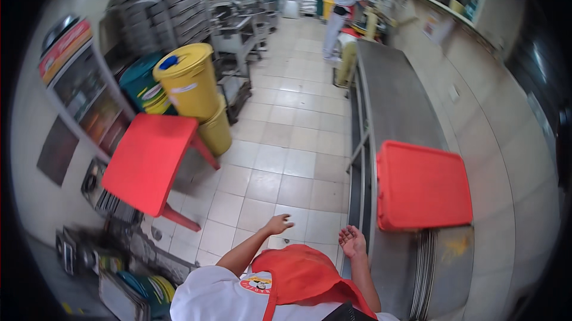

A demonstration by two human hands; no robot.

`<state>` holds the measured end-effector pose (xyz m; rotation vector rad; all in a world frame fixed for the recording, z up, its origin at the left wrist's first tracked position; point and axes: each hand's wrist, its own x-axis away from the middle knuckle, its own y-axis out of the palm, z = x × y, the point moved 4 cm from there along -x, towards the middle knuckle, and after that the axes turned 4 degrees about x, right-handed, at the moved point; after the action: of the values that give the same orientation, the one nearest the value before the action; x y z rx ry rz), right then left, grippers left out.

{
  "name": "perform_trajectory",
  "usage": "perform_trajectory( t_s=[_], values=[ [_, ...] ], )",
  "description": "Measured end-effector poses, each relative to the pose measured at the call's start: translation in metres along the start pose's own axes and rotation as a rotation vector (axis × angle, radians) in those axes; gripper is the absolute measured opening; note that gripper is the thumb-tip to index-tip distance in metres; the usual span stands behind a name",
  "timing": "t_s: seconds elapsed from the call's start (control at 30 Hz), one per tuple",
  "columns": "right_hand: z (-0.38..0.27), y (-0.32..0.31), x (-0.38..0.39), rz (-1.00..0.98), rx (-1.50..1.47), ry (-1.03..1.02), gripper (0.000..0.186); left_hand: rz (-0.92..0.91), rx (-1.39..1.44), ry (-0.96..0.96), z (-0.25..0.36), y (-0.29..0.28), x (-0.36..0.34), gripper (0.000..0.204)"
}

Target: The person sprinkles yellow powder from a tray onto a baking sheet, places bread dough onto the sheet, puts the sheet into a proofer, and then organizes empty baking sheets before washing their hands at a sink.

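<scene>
Flanking the right hand, the metal counter looks dull grey

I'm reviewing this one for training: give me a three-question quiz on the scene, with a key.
1. True or false: the left hand and the right hand both hold nothing.
2. What colour is the small object on top of the yellow bin? A) red B) blue C) green
3. Fill in: the red table stands on the picture's ____ side.

Key: 1 true; 2 B; 3 left.
</scene>
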<state>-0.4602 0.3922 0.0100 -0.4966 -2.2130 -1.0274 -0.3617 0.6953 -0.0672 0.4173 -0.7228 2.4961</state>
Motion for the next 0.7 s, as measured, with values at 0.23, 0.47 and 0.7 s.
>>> perform_trajectory(
  t_s=[0.23,0.47,0.7],
  values=[
    [0.142,0.145,-0.069,-0.122,0.571,0.149,0.028,0.619,0.313,-0.933,-0.341,-0.087,0.201,0.054],
    [0.317,0.217,-0.118,-0.585,1.859,0.292,0.033,1.107,0.271,-0.94,-0.429,-0.07,0.455,0.062],
    [0.468,0.291,-0.109,-0.725,2.114,0.383,0.032,1.562,0.816,-1.47,-0.43,0.124,0.575,0.071]
  ],
)
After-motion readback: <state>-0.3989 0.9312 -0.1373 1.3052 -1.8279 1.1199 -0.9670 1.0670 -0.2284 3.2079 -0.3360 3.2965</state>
